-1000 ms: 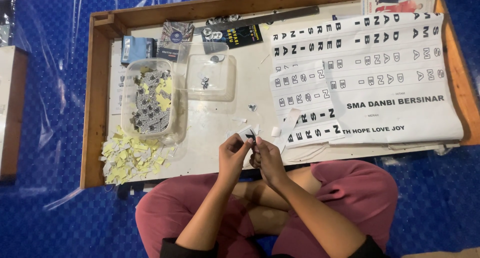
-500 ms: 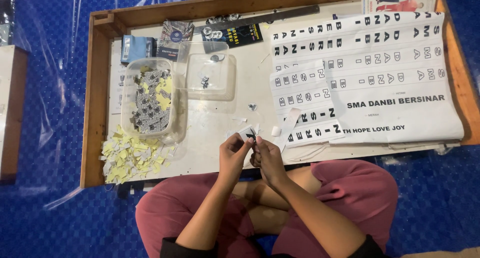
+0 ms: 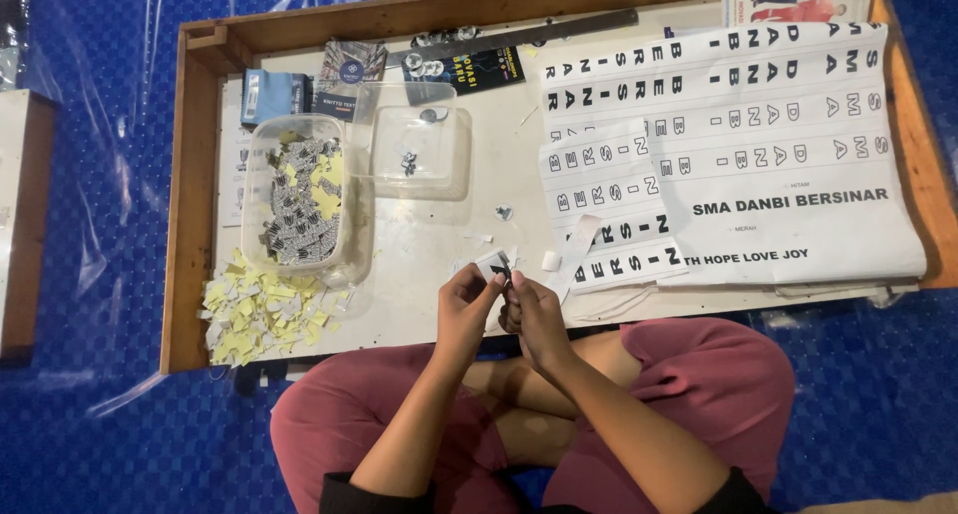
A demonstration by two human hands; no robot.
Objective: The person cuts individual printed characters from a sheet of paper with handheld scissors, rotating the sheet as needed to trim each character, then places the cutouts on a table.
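A small white paper piece (image 3: 493, 265) with a dark mark is pinched between both hands over the near edge of the worktop (image 3: 429, 225). The left hand (image 3: 467, 304) grips it from the left w/ thumb and fingertips pressed together; the right hand (image 3: 534, 309) is closed on its right side, and whether something thin is also held there cannot be told.

Risks, as judged from here:
- The piece is tiny and held only at its edges; if the pinch is loosened, it could be dropped into the lap or onto the blue floor sheet (image 3: 90, 225), where it would be hard to spot.
- If a backing is being peeled, the piece could be torn or creased by uneven pull.
- The heap of yellow scraps (image 3: 254, 309) lies loose at the worktop's left corner, near the left forearm; it could be scattered by a careless sweep.
- The clear tub of cut pieces (image 3: 299, 200) stands just above that heap and could be nudged.
- The printed letter sheets (image 3: 758, 145), close to the right hand, could be snagged or shifted.
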